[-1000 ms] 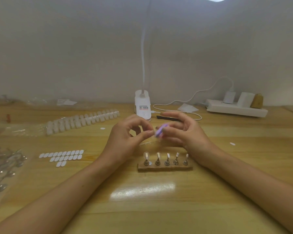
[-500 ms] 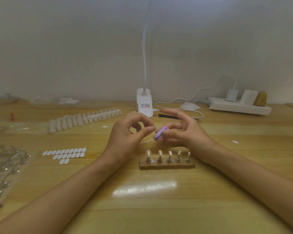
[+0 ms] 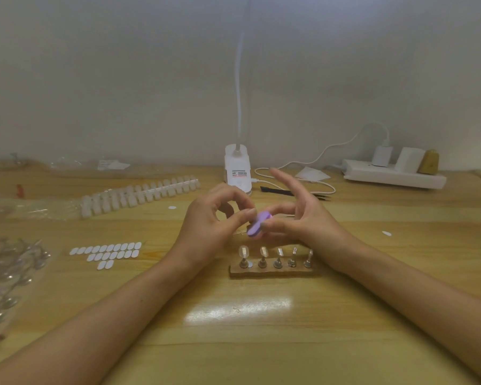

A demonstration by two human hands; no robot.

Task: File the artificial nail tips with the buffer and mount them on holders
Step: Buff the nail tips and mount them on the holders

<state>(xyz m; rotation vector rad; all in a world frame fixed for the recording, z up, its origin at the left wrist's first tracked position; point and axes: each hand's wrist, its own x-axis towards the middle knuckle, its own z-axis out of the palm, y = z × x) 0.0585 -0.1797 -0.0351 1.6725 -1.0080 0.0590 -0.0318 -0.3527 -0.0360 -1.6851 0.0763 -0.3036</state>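
Just beyond the buffer point(image 3: 258, 224), the lamp label point(image 3: 238, 173) is illegible.

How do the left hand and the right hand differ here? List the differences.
The left hand pinches what looks like a clear nail tip; the right hand grips the purple buffer. The left hand's fingers are all curled; the right hand's forefinger sticks out straight. Both are bare and meet at the buffer, beyond the holder block.

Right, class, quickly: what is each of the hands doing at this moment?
Left hand: pinching what looks like a nail tip, too small to be sure.
Right hand: pinching the buffer, index finger straight.
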